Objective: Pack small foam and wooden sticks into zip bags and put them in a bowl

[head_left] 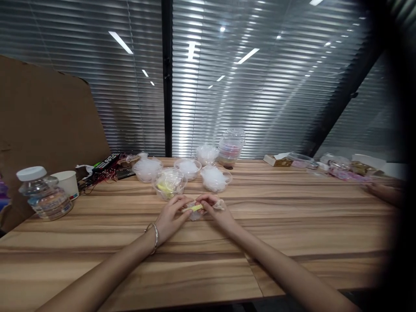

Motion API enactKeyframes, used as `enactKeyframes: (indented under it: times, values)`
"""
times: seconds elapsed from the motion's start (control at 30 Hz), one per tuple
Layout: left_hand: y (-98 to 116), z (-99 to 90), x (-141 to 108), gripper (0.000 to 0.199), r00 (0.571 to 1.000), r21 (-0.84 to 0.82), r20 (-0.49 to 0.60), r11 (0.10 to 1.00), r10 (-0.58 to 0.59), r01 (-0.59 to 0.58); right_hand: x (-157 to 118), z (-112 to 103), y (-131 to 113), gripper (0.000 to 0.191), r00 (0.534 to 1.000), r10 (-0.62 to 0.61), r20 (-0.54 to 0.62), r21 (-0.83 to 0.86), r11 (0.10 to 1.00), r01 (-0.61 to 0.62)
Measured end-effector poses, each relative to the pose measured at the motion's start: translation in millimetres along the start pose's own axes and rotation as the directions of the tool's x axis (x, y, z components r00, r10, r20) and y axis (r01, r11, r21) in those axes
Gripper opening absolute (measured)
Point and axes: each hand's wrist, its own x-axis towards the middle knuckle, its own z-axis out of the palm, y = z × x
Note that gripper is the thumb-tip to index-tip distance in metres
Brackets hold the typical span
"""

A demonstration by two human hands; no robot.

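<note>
Between my two hands, just above the wooden table (136,268), is a small yellow strip (195,208) with clear plastic film (195,216) around and under it. My left hand (173,215), with a bracelet at the wrist, pinches the strip's left end. At its right end, the thumb and fingers of my right hand (216,212) close on it, and a crumpled whitish wrapper (220,204) shows by the knuckles. Right behind my left hand stands a clear round tub (169,184) holding yellow pieces in plastic.
Tubs of white stringy filling (214,178) and stacked clear containers (232,147) stand behind. At left are a capped plastic bottle (45,195), a paper cup (67,183) and a cardboard panel (45,130). At right are a small box (278,160) and another person's hand (380,190).
</note>
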Motion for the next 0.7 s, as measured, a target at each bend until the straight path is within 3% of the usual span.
enactKeyframes:
  times: [0.13, 0.3, 0.4, 0.5, 0.6, 0.7]
  values:
    - [-0.6, -1.4, -0.4, 0.026, 1.000, 0.031, 0.004, 0.999, -0.024, 0.024, -6.8, 8.2, -8.0, 0.024, 0.997, -0.075, -0.009, -0.141, 0.987, 0.073]
    - [1.0, 1.8, -1.4, 0.027, 0.991, -0.032, 0.107, 0.996, -0.078, 0.081, -6.1, 5.4, -12.0, 0.025, 0.997, -0.051, -0.052, -0.070, 0.996, 0.047]
    - [-1.0, 4.1, -0.9, 0.026, 0.983, -0.197, 0.113, 0.966, -0.148, 0.168, -2.7, -0.8, -13.7, 0.025, 0.990, -0.018, -0.143, -0.086, 0.996, 0.005]
    - [-6.8, 5.1, 0.5, 0.026, 0.971, -0.427, 0.129, 0.872, -0.201, 0.237, 0.7, -8.2, -13.0, 0.022, 0.971, 0.005, -0.238, -0.137, 0.990, -0.038]
    - [-11.8, 5.1, 2.6, 0.025, 0.959, -0.547, 0.121, 0.788, -0.258, 0.281, 2.2, -14.3, -9.5, 0.033, 0.977, 0.067, -0.201, -0.101, 0.991, -0.089]
    - [-12.9, 4.9, 4.7, 0.032, 0.953, -0.616, 0.092, 0.736, -0.287, 0.281, 1.9, -17.5, -7.1, 0.014, 0.985, 0.101, -0.141, -0.142, 0.982, -0.121]
